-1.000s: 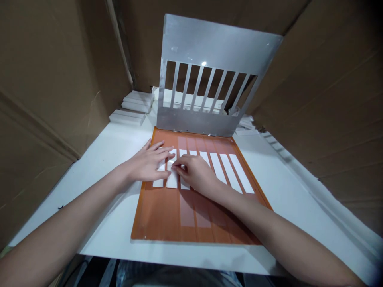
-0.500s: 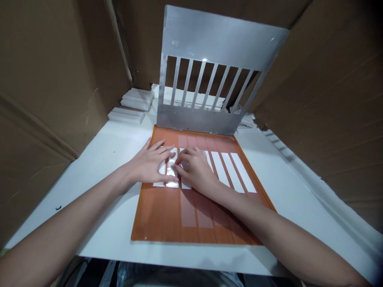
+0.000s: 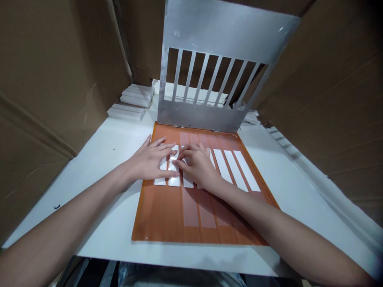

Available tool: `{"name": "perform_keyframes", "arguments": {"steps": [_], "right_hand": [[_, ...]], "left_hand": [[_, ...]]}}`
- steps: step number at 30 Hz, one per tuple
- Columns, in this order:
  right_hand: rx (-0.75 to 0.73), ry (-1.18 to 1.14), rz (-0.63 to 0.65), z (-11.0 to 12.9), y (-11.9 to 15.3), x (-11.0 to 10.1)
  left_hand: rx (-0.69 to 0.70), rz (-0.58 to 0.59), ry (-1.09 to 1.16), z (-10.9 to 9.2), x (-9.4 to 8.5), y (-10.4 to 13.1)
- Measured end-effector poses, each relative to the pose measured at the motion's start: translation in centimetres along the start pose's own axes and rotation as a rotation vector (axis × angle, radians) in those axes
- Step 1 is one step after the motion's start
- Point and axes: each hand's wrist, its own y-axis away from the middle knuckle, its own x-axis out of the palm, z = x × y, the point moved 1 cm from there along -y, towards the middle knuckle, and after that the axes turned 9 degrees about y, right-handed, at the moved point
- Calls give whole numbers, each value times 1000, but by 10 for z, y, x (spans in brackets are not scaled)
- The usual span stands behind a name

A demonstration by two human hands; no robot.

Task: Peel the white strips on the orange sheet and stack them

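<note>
An orange board [image 3: 161, 215] lies on the white table, with several white strips [image 3: 247, 171] side by side across its middle. My left hand [image 3: 152, 159] rests over the leftmost strips, its fingers spread and thumb apart, holding nothing. Close beside it, my right hand [image 3: 199, 165] has thumb and fingers drawn together above a glossy strip [image 3: 174, 181]; what they pinch, if anything, is too small to make out. A grey metal frame [image 3: 227, 28] with several slots stands tilted up along the board's far edge.
Stacks of white strips [image 3: 127, 111] sit at the back left of the white table [image 3: 104, 139]. More white pieces [image 3: 251, 119] lie behind the board at the right. Brown cardboard walls [image 3: 44, 79] rise around the table. A small dark curl lies at the left.
The view has shifted slightly, so the metal frame appears higher and larger. Both hands stay nearly in place over the strips, with the right hand's fingers still together.
</note>
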Motion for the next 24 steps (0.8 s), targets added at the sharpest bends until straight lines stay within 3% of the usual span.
{"name": "perform_keyframes", "arguments": {"steps": [24], "right_hand": [[10,29,-4,3,0,1]], "left_hand": [[-5,-10,57,1,-1,0]]}}
